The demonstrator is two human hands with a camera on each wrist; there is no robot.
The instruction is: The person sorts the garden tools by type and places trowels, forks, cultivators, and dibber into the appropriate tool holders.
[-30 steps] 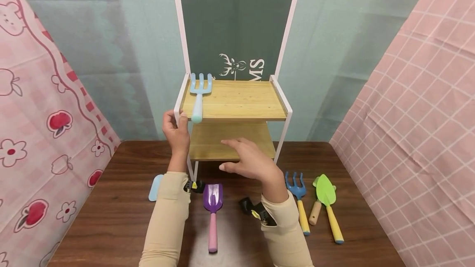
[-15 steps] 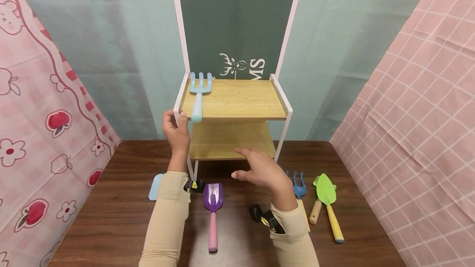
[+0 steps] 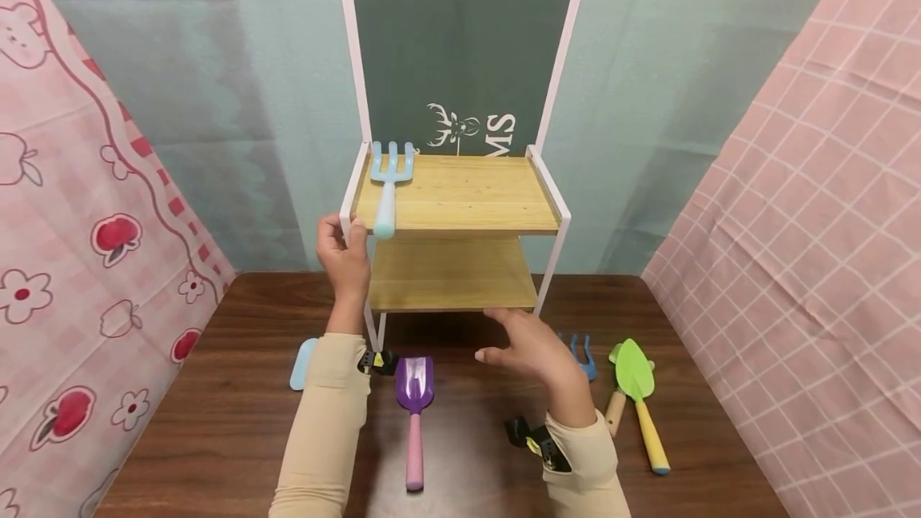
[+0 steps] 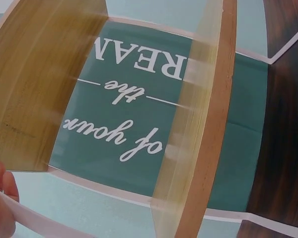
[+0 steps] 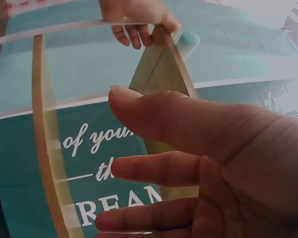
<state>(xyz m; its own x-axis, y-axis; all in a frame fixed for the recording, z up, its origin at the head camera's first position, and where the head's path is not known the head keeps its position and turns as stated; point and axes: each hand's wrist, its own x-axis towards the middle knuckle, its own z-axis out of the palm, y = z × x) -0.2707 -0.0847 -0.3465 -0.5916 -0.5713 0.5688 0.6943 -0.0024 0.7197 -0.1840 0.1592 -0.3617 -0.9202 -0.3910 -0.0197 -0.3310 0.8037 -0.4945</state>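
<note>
The two-tier rack [image 3: 460,194] has pale, matt wooden boards in a smooth white metal frame. The dark brown wood-grain surface [image 3: 216,422] has a slight sheen. The purple-and-pink scoop [image 3: 413,414] looks like glossy plastic.

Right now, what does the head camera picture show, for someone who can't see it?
A person's left hand grips the white frame of a small two-shelf wooden rack while the open right hand hovers above toy garden tools on a dark table. A light blue fork lies on the top shelf.
</note>
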